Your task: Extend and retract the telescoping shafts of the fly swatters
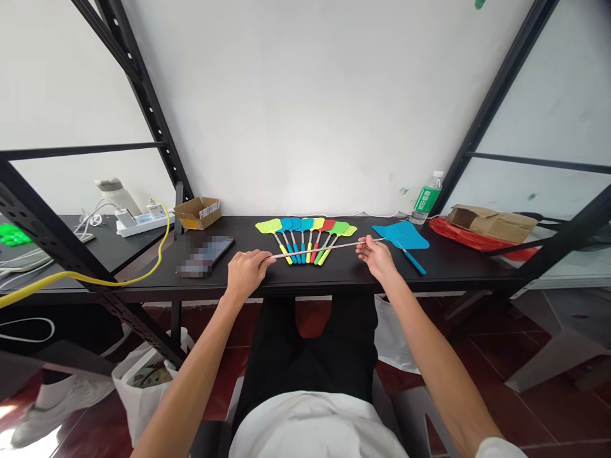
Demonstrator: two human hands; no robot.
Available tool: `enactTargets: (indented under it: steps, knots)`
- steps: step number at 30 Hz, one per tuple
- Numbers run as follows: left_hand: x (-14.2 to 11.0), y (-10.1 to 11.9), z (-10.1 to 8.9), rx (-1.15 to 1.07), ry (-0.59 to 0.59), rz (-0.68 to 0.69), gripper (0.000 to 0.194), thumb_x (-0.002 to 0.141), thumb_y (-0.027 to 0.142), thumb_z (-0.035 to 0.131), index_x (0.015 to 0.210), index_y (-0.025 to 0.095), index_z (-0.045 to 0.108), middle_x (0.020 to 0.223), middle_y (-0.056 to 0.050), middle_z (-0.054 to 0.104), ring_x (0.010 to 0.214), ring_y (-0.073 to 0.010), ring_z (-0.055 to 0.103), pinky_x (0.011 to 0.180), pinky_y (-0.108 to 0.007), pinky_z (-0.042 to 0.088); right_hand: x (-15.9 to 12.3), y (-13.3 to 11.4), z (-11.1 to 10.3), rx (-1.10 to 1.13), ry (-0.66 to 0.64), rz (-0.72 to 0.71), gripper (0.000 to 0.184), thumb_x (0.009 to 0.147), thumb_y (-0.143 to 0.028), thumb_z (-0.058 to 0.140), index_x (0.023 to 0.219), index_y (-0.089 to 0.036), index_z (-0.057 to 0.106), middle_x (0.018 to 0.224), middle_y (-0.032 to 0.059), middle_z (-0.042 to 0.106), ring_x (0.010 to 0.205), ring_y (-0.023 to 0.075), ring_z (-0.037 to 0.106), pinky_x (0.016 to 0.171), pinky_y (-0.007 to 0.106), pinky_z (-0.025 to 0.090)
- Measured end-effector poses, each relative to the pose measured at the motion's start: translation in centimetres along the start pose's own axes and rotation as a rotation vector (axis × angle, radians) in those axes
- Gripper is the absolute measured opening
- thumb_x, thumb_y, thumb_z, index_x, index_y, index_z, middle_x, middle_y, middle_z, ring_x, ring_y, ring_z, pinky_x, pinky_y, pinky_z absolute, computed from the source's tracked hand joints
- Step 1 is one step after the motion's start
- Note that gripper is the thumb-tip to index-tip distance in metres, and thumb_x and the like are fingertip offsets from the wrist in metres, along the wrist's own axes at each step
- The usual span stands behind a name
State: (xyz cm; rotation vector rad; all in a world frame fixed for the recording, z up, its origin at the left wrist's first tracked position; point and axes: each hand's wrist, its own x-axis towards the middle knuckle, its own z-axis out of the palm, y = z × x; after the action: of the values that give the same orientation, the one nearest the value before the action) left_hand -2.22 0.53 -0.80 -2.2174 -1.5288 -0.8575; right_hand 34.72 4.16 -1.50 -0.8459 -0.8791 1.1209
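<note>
A thin pale rod (317, 250) is held in front of the fan of fly swatters (306, 224), and the fan's lower part is crossed by it in this view. To the left of the fan, one end of the rod is pinched by the left hand (247, 272), with the fingers curled in. To the right of the fan, the other end is pinched by the right hand (375, 256), with thumb and finger, and the other fingers are loosely bent. It cannot be told if the rod is joined to the blue piece (382, 230) beside the right hand.

The fan is laid on the black desk (468, 266), with its bright heads pointed at the wall (305, 114). Right of the fan, a blue fly swatter (411, 235) is laid down. Farther right of the fan, a bottle (426, 198) is stood up, and a red bag (477, 240) is partly covered by brown cardboard (491, 222). Left of the fan, a partly blurred phone (217, 250) is laid flat, and an open box (198, 215) is set behind it
</note>
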Motion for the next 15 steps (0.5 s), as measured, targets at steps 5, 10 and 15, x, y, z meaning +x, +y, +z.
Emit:
enactTargets:
  steps: [5, 10, 15]
  knots:
    - [-0.20, -0.04, -0.04, -0.053, 0.073, -0.019, 0.034, 0.099, 0.045, 0.046, 0.100, 0.022, 0.070, 0.092, -0.009, 0.073, 0.083, -0.0236, 0.065, 0.079, -0.035, 0.039, -0.06, -0.02, 0.26, -0.016, 0.010, 0.013, 0.038, 0.076, -0.054, 0.078, 0.079, -0.017, 0.072, 0.069, 0.0051, 0.071, 0.055, 0.0116, 0.065, 0.047, 0.020, 0.050]
    - [-0.42, 0.12, -0.12, -0.046, 0.086, -0.017, 0.035, 0.100, 0.045, 0.044, 0.099, 0.022, 0.069, 0.092, -0.009, 0.073, 0.084, -0.0234, 0.064, 0.079, -0.034, 0.039, -0.28, 0.04, 0.78, -0.112, 0.066, 0.036, 0.042, 0.075, -0.055, 0.079, 0.068, -0.015, 0.068, 0.061, 0.0075, 0.069, 0.049, 0.0116, 0.063, 0.044, 0.019, 0.050]
    - [-0.55, -0.08, 0.48, -0.047, 0.113, 0.027, 0.036, 0.101, 0.045, 0.044, 0.099, 0.022, 0.071, 0.090, -0.007, 0.075, 0.079, -0.0227, 0.065, 0.077, -0.035, 0.038, -0.32, -0.15, 0.91, -0.088, 0.067, 0.041, 0.036, 0.076, -0.046, 0.081, 0.065, -0.016, 0.065, 0.060, 0.0067, 0.069, 0.049, 0.0109, 0.063, 0.045, 0.017, 0.051]
